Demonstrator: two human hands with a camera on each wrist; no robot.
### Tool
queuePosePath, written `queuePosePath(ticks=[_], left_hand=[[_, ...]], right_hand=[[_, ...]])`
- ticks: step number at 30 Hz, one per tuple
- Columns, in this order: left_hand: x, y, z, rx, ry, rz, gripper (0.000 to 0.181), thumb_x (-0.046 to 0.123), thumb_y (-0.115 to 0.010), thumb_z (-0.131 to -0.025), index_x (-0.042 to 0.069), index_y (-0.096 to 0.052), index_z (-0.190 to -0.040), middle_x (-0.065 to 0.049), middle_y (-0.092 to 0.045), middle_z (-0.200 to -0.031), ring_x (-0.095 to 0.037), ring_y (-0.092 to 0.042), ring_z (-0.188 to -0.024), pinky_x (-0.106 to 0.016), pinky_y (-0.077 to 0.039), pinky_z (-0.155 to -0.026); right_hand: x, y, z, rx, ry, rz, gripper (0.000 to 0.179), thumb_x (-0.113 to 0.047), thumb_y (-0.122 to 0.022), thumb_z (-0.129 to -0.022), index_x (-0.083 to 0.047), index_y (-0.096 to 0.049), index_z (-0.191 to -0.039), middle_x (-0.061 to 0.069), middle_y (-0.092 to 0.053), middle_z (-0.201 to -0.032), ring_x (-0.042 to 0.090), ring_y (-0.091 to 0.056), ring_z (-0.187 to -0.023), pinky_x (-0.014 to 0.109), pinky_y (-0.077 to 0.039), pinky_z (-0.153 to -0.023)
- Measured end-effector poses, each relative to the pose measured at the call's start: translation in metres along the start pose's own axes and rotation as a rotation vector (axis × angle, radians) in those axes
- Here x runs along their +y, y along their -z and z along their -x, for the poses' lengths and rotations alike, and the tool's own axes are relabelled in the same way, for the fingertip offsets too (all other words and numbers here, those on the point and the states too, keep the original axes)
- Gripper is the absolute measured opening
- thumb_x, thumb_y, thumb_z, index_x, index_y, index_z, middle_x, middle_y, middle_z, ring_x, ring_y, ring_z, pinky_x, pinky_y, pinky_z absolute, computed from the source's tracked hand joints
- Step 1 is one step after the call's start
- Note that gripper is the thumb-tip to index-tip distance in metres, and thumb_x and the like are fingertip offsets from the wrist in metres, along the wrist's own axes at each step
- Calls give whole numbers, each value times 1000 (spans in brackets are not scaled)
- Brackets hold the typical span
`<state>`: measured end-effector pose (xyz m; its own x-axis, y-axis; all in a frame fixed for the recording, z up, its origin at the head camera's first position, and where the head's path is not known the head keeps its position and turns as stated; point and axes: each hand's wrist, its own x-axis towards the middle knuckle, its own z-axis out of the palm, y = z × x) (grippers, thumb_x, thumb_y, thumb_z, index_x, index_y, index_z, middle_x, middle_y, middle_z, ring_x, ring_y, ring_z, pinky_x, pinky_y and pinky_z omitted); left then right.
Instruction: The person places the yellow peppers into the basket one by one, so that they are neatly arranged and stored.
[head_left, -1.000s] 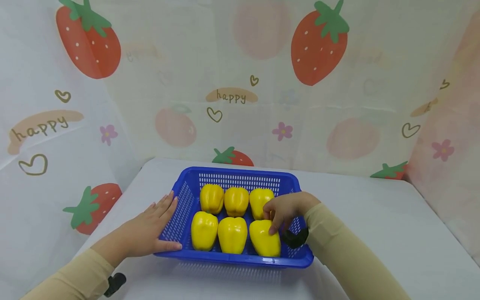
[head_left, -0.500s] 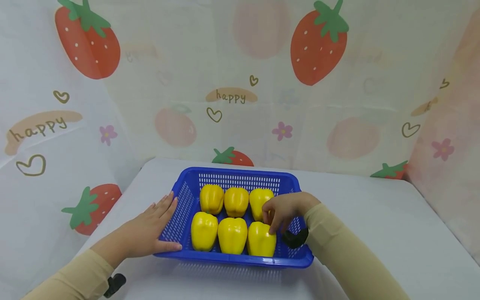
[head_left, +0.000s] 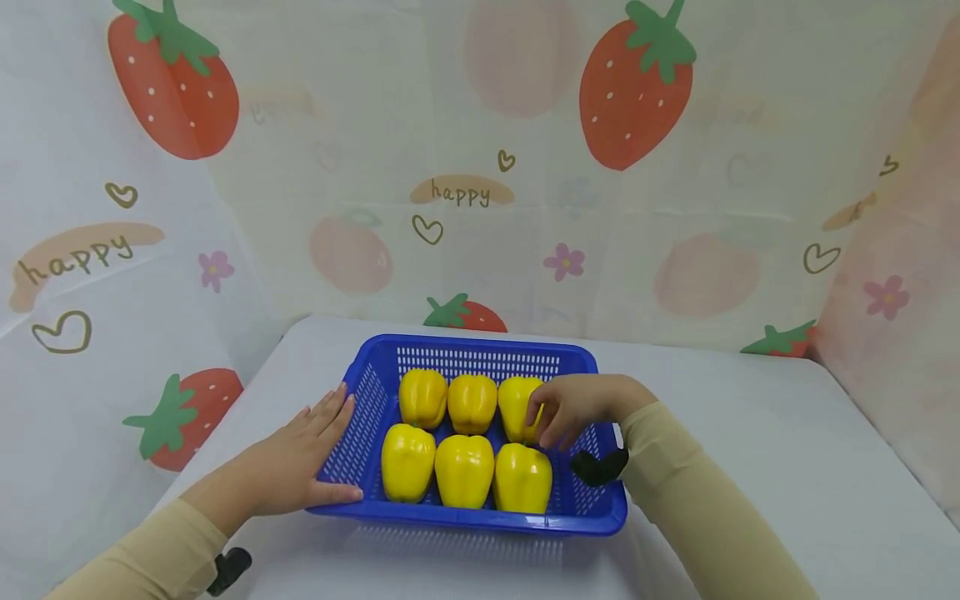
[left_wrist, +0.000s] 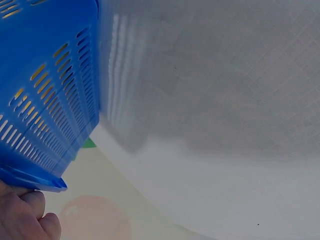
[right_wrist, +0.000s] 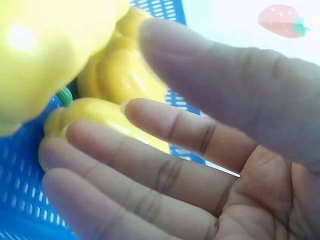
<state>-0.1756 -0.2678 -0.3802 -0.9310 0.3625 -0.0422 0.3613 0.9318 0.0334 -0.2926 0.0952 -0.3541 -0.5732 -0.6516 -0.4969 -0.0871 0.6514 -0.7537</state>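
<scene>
Yellow bell peppers stand in two rows of three inside a blue slotted basket (head_left: pixel 495 521) in the head view. My left hand (head_left: pixel 296 458) rests on the basket's left side, its fingers extended along the rim and the thumb at the front corner. Over the right end of the basket my right hand (head_left: pixel 577 407) hovers with fingers loosely bent and nothing in its grasp. Just below its fingertips is the front right bell pepper (head_left: pixel 523 479); the back right bell pepper (head_left: pixel 517 404) is partly hidden behind them. The right wrist view shows an empty palm (right_wrist: pixel 265 190) beside the peppers.
The basket stands on a white-covered table (head_left: pixel 735 450). Behind it hangs a pale curtain (head_left: pixel 480 267) printed with strawberries and the word "happy". Dark wrist devices, such as the right wrist camera (head_left: pixel 600 468), sit under both sleeves.
The front right bell pepper has shifted left and now stands straighter beside its neighbour. My right hand has let go of it and risen slightly to the right. The left hand stays put.
</scene>
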Motion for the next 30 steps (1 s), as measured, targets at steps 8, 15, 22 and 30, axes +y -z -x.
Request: queuePosePath(ticks=[8, 15, 22, 30], left_hand=[[-2, 0, -1, -15, 1, 2, 110, 80, -36, -62, 6, -9, -139, -11, -1, -145, -27, -8, -131, -48, -15, -101], [-2, 2, -4, -40, 2, 2, 111, 80, -37, -61, 6, -8, -139, -12, 0, -145, -27, -8, -131, -49, -15, -101], [-5, 6, -7, -60, 4, -15, 112, 81, -35, -60, 6, -10, -139, -12, -1, -145, -27, -9, -130, -49, -14, -101], [-11, 22, -7, -84, 12, -30, 103, 79, -33, -64, 10, -18, -139, -14, -12, -143, -34, -13, -129, -54, -10, -99]], right_hand=[[-3, 12, 8, 62, 54, 36, 35, -12, -66, -76, -5, -53, -108, 15, -58, -97, 25, -60, -81, 38, -50, -72], [-5, 26, 19, 156, 64, 65, 45, -22, -70, -73, -8, -53, -112, 11, -58, -99, 21, -60, -81, 37, -49, -73], [-4, 44, 34, 204, 98, 123, 36, -28, -65, -78, -12, -54, -108, 8, -58, -100, 26, -59, -88, 34, -49, -76], [4, 65, 62, 337, 123, 230, 33, -34, -60, -80, -16, -55, -107, 7, -59, -105, 20, -57, -91, 38, -44, -83]])
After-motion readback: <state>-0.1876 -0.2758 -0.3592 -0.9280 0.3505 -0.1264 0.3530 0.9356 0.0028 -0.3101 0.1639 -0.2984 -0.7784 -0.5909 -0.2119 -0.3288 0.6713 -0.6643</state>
